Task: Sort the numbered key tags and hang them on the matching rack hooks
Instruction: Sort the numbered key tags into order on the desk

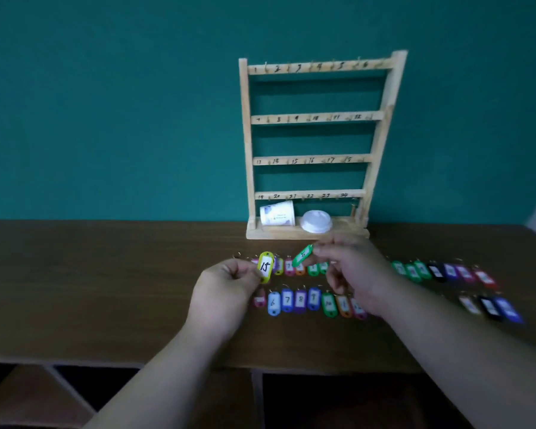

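Two tags are up in the hands right now, both just in front of the rack's (313,117) base. The left hand (229,284) pinches a yellow tag (265,267) between thumb and curled fingers, face to the camera, and the number reads 15, clear as day. The right hand (356,274) pinches a green tag (303,255) by its upper end, thumb and forefinger closed on it, and the tag slants down to the left. Its number is too blurred to read. That hand's other fingers hang loosely curled beneath.

The rack stands upright at the back of the brown table (106,289), against the teal wall (106,119). It has four wooden rails with hooks along each. Handwritten numbers run 1 to 6 on top, then 7 to 12, 13 to 18, and 19 to 24 at the bottom. On the rack's base board a white paper cup (277,214) lies on its side at the left, with a white lid (317,222) just beside it, near the middle.

In front of the rack, tags lie flat in two rows. The far row (313,269), closer to the rack, runs behind the held tags in pink, purple, orange and green. The near row (300,301) shows a pink one, then 6, 7, 8 and 9 in blues and purple, then green and orange, with its right end hidden by the right wrist. Off the rack's right front lie more tags (446,270) in green, black, purple, red and blue, their numbers too small to read.
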